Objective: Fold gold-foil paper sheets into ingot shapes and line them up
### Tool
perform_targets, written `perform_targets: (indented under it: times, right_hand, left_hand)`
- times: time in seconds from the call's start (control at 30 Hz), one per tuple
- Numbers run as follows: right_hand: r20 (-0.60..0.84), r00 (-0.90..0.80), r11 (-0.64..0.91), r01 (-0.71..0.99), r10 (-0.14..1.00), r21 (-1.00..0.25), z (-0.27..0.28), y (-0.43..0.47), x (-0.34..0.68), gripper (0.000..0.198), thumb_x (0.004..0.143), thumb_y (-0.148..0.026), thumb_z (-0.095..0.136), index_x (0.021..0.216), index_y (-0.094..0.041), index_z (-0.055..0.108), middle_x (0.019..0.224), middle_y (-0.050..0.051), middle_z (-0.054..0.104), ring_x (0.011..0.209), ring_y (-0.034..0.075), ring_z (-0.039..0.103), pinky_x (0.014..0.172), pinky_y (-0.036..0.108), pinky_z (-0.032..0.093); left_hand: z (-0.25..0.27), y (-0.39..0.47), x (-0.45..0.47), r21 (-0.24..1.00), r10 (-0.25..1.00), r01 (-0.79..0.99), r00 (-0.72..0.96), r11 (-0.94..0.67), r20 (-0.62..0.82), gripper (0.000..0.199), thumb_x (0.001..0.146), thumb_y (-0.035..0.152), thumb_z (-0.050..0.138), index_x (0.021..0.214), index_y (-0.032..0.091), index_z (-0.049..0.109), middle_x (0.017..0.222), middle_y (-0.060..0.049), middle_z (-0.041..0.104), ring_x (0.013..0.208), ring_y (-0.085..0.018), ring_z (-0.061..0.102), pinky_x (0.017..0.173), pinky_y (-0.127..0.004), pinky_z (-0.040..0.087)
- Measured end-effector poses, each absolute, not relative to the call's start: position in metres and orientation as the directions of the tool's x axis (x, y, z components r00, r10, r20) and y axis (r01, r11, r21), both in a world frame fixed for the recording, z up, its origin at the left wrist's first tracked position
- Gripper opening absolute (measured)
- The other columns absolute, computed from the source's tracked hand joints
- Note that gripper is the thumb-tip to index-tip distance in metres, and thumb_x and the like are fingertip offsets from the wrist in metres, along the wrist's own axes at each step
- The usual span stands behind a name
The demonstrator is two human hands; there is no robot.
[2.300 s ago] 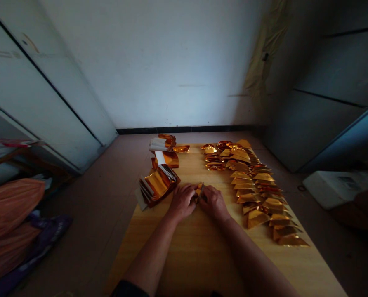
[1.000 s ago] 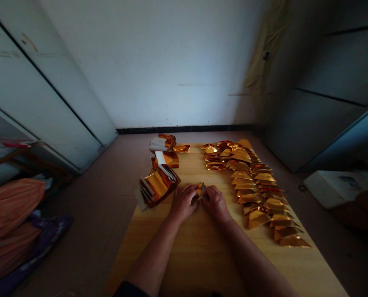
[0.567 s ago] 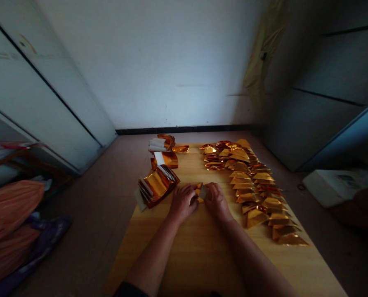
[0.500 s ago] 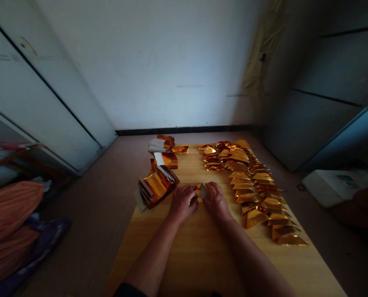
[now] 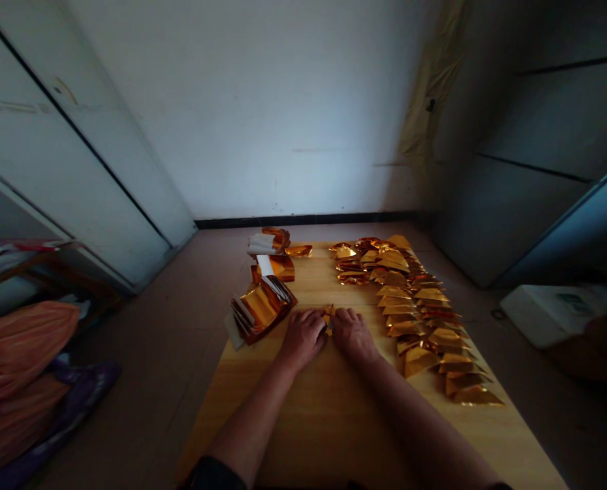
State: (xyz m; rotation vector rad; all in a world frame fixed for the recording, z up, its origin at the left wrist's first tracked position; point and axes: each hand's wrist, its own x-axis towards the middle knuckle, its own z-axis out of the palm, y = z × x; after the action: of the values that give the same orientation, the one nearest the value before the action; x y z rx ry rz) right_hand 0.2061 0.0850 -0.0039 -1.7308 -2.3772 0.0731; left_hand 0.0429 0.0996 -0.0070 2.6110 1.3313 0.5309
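A small piece of gold foil paper [image 5: 329,320], partly folded, lies on the wooden table [image 5: 314,422] between my two hands. My left hand [image 5: 304,335] grips its left side with the fingers curled. My right hand [image 5: 353,333] presses on its right side, fingers bent and close together. Most of the sheet is hidden under the fingers. Left of my left hand sits a curved stack of gold foil sheets [image 5: 263,307] with pale backs. Rows of folded gold foil pieces [image 5: 418,306] overlap along the table's right side.
Smaller bundles of foil sheets [image 5: 277,267] lie at the table's back left, near a single curved foil piece [image 5: 299,250]. A white wall [image 5: 283,122] rises beyond the table. Cloth [image 5: 25,347] hangs at the left, and a white box [image 5: 543,313] stands on the floor at right.
My right hand has moved slightly left and flattened over the foil paper. The grey flap that stood up beside its fingers is now mostly covered. The view has shifted slightly.
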Motion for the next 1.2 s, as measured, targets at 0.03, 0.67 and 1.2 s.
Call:
perform_targets:
  times: [0.03,0.67,1.2]
  right_hand:
    - [0.126,-0.306,0.323,0.934,0.944,-0.152,-0.003,0.085,0.207,0.022,0.088,-0.017,0.048,0.105,-0.019,0.061,0.107,0.011,0.059,0.098,0.023,0.047,0.080,0.034,0.035]
    - [0.107,-0.180,0.199,0.956,0.978,-0.215,0.011,0.079,0.204,0.016,0.089,-0.025,0.051,0.097,-0.022,0.065,0.105,0.008,0.062,0.097,0.021,0.049,0.076,0.031,0.036]
    - [0.021,-0.223,0.218,0.922,0.975,-0.320,0.010,0.092,0.214,0.022,0.086,-0.016,0.051,0.097,-0.020,0.070,0.107,0.010,0.061,0.098,0.019,0.053,0.083,0.026,0.042]
  left_hand:
    - [-0.007,0.100,0.042,0.299,0.804,0.747,0.546,-0.594,0.235,0.028,0.079,0.017,0.057,0.107,0.024,0.059,0.130,-0.006,0.057,0.122,-0.023,0.047,0.100,-0.044,0.035]
    - [-0.008,0.097,0.041,0.245,0.775,0.737,0.574,-0.630,0.264,0.019,0.082,0.032,0.060,0.099,0.024,0.061,0.127,-0.006,0.058,0.113,-0.026,0.051,0.092,-0.043,0.041]
    - [-0.004,0.095,0.047,0.096,0.763,0.774,0.581,-0.626,0.285,0.016,0.090,0.027,0.048,0.095,0.021,0.062,0.091,-0.006,0.062,0.091,-0.021,0.053,0.077,-0.036,0.039]
